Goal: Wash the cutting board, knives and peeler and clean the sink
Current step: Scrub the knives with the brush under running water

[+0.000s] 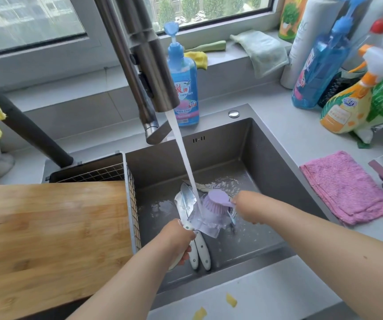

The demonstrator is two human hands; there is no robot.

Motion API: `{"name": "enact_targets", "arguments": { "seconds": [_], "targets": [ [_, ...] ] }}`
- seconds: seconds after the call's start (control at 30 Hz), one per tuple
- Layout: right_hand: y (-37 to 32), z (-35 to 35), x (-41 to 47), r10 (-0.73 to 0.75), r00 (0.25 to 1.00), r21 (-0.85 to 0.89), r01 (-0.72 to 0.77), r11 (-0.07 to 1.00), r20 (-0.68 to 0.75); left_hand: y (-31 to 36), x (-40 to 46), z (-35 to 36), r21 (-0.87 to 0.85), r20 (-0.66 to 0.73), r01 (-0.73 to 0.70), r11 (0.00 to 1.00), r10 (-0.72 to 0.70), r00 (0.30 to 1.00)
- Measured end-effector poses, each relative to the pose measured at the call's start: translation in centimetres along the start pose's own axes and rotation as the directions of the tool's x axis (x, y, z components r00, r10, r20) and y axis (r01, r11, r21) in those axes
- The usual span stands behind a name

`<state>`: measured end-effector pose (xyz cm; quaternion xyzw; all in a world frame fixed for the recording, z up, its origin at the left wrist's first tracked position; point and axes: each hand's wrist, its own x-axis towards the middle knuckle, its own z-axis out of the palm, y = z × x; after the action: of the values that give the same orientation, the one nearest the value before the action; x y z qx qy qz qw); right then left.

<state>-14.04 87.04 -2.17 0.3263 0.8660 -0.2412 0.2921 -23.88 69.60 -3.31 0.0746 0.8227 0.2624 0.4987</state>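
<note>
Water runs from the steel faucet [155,65] into the grey sink [266,158]. My left hand [176,241] grips the white handles of several knives [187,202], blades pointing up under the stream, two handles [200,252] sticking out below my fist. My right hand [246,206] holds a purple dish brush [215,202] against the blades, bristles facing down and left. A wooden cutting board [47,239] lies across the sink's left side. A small utensil [199,186] lies on the sink floor behind the brush; I cannot tell whether it is the peeler.
A wire basket [130,195] hangs at the sink's left wall beside the board. Blue dish soap [183,88] stands behind the sink. Spray bottles [352,95] crowd the right counter, with a pink cloth [345,188] near the rim. Yellow peel scraps [230,300] lie on the front ledge.
</note>
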Motion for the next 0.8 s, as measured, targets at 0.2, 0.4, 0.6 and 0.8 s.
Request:
{"name": "enact_targets", "arguments": {
  "seconds": [0.2,0.4,0.6,0.8],
  "targets": [
    [-1.9,1.0,-1.9,-0.120,0.992,0.056,0.118,0.991,0.036,-0.2,0.3,-0.3,0.012,-0.013,0.012,1.000,-0.012,1.000],
    [-1.6,-0.2,-0.8,0.101,0.994,-0.126,-0.095,0.987,0.043,-0.3,0.2,-0.3,0.029,-0.012,-0.020,0.999,0.021,1.000],
    [-2.6,1.2,-3.9,-0.083,0.992,-0.063,0.089,0.994,0.092,-1.0,1.2,-1.0,0.048,-0.036,-0.007,0.999,0.009,0.999],
    [-2.8,0.7,-2.6,0.014,0.999,-0.135,-0.008,0.991,0.044,-0.9,1.4,-0.5,0.057,-0.031,-0.007,0.998,0.008,0.999]
  ]
}}
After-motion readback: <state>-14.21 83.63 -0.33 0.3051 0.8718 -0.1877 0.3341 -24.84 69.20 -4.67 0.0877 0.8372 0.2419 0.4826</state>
